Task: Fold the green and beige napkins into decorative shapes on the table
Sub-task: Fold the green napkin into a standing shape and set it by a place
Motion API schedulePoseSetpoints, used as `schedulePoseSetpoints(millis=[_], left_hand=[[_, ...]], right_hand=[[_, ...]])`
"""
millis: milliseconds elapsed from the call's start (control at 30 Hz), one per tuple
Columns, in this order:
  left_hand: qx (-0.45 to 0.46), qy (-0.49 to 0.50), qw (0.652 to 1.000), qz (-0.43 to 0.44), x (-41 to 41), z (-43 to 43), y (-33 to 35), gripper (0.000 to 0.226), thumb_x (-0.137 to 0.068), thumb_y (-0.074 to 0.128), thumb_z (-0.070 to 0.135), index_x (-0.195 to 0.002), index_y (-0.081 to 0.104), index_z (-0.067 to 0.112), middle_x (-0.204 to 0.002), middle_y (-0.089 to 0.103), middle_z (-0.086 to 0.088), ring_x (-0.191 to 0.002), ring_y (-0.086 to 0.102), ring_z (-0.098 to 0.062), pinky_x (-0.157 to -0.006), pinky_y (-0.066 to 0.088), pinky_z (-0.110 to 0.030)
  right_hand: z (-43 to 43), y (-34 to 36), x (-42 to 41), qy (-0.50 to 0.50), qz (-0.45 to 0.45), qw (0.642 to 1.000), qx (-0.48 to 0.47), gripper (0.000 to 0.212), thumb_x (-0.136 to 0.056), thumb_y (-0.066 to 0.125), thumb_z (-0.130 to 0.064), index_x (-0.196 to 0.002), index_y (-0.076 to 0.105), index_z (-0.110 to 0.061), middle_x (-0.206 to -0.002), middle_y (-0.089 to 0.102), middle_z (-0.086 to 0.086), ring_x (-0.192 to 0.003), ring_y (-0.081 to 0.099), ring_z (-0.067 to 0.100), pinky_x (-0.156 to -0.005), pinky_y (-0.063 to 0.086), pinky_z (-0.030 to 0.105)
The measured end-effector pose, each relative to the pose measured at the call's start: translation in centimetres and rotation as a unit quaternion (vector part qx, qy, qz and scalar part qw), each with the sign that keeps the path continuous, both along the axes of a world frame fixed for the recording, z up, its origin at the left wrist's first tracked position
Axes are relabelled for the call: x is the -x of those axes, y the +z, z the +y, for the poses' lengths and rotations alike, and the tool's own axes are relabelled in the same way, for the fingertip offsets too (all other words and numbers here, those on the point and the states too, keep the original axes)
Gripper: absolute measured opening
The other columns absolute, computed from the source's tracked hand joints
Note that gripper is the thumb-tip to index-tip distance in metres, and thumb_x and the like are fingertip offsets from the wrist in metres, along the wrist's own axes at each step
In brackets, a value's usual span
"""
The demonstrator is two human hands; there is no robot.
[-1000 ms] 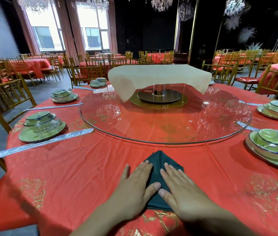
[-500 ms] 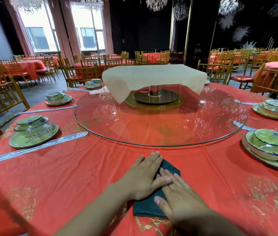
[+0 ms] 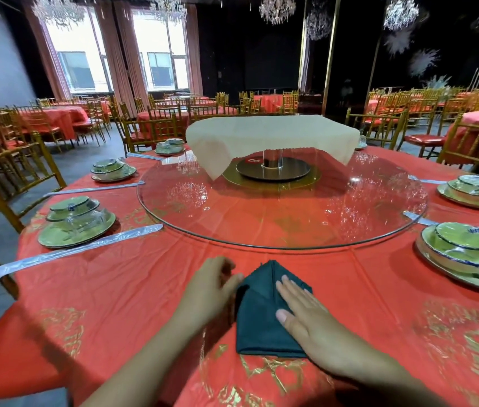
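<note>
two hands: at the green napkin (image 3: 261, 321), just short of the glass turntable (image 3: 261, 218) rim.
right hand (image 3: 306, 315): flat, fingers straight, pressing its right half.
left hand (image 3: 212, 286): curled at its left edge; grip blurred, cannot tell.
beige napkin (image 3: 270, 135): draped above the turntable's centre.

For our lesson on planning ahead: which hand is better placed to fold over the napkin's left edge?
Left, probably: the left hand sits curled at that edge, while the right hand lies flat on the napkin, pinning it.

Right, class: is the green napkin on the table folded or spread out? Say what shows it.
Folded. The green napkin comes to a point with layered flaps and creases, and the right hand presses flat on it.
</note>
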State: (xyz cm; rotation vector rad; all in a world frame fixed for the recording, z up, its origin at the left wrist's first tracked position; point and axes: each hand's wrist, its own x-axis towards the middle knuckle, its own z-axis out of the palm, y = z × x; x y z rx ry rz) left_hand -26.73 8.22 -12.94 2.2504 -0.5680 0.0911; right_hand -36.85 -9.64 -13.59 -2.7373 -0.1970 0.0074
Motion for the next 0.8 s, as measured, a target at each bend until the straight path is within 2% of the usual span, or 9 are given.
schedulePoseSetpoints(millis=[100,167,233,300,367,467,533,633,800], left_hand=[[-0.066,-0.002,0.996,0.062,2.3,1.5,-0.5,0.022,-0.082,0.067,0.036,-0.086,0.049,0.023,-0.080,0.058,0.004,-0.077,0.055,-0.018,-0.073,0.043,-0.032],[-0.052,-0.013,0.995,0.087,3.4,1.6,-0.2,0.027,-0.080,0.069,0.038,-0.083,0.046,0.025,-0.077,0.054,0.008,-0.073,0.051,-0.013,-0.072,0.042,-0.029],[-0.052,-0.021,0.992,0.110,4.1,1.2,0.3,0.033,-0.077,0.072,0.039,-0.091,0.047,0.023,-0.082,0.055,0.006,-0.078,0.052,-0.013,-0.076,0.044,-0.029],[-0.069,-0.018,0.988,0.137,4.5,0.7,0.7,0.045,-0.075,0.074,0.039,-0.103,0.046,0.018,-0.090,0.057,0.002,-0.087,0.057,-0.017,-0.081,0.046,-0.032],[-0.088,-0.015,0.985,0.149,4.6,0.3,0.9,0.045,-0.073,0.075,0.040,-0.097,0.046,0.017,-0.093,0.060,-0.001,-0.088,0.059,-0.019,-0.079,0.048,-0.033],[-0.062,-0.049,0.979,0.188,4.6,0.0,1.3,0.032,-0.074,0.076,0.033,-0.064,0.050,0.018,-0.057,0.051,0.010,-0.052,0.045,-0.004,-0.049,0.037,-0.020],[-0.057,-0.068,0.971,0.220,4.6,-0.1,1.6,0.033,-0.075,0.076,0.031,-0.056,0.053,0.016,-0.043,0.041,0.013,-0.036,0.033,0.002,-0.041,0.029,-0.017],[0.010,-0.081,0.961,0.266,5.1,-0.3,2.1,0.030,-0.079,0.073,0.018,-0.057,0.054,0.016,-0.036,0.044,0.015,-0.033,0.037,0.004,-0.041,0.031,-0.013],[0.142,-0.096,0.926,0.337,6.7,-0.9,3.2,0.025,-0.088,0.056,-0.003,-0.065,0.054,0.009,-0.045,0.059,0.002,-0.032,0.051,-0.006,-0.034,0.041,-0.017]], right_hand=[[0.0,0.4,1.3,-0.055,-0.051,0.997,-0.020,0.126,-0.044,-0.024,-0.089,-0.149,0.006,-0.024,-0.146,-0.015,-0.018,-0.133,-0.016,-0.008,-0.101,-0.015,0.007],[0.6,0.2,2.4,-0.043,-0.133,0.988,0.072,0.096,-0.072,0.002,-0.075,-0.138,0.042,-0.019,-0.150,0.025,-0.006,-0.138,0.027,0.008,-0.108,0.019,0.022],[1.2,-0.3,3.0,-0.060,-0.196,0.972,0.115,0.047,-0.078,0.039,-0.049,-0.100,0.069,-0.020,-0.112,0.064,-0.002,-0.098,0.066,0.016,-0.078,0.051,0.023],[1.5,-0.7,3.1,-0.056,-0.256,0.960,0.097,0.023,-0.067,0.069,-0.039,-0.085,0.067,-0.025,-0.088,0.062,-0.008,-0.074,0.065,0.011,-0.059,0.052,0.020],[1.6,-1.2,2.9,-0.059,-0.238,0.968,0.045,0.038,-0.058,0.085,-0.032,-0.084,0.057,-0.026,-0.083,0.055,-0.008,-0.070,0.059,0.010,-0.057,0.047,0.019],[1.4,-1.3,2.8,-0.048,-0.221,0.974,0.000,0.031,-0.072,0.077,-0.027,-0.087,0.050,-0.025,-0.086,0.047,-0.010,-0.077,0.050,0.011,-0.066,0.035,0.020],[1.1,-1.2,2.7,-0.046,-0.202,0.978,-0.024,0.016,-0.084,0.065,-0.027,-0.093,0.055,-0.019,-0.090,0.044,-0.010,-0.086,0.043,0.010,-0.070,0.030,0.021],[1.1,-1.0,2.8,-0.048,-0.206,0.977,-0.015,0.016,-0.089,0.056,-0.033,-0.092,0.058,-0.018,-0.090,0.048,-0.010,-0.086,0.045,0.011,-0.066,0.031,0.018],[1.7,-0.8,3.5,-0.077,-0.233,0.965,0.092,0.048,-0.080,0.031,-0.067,-0.084,0.062,-0.030,-0.075,0.057,-0.017,-0.069,0.059,0.006,-0.051,0.037,0.014]])
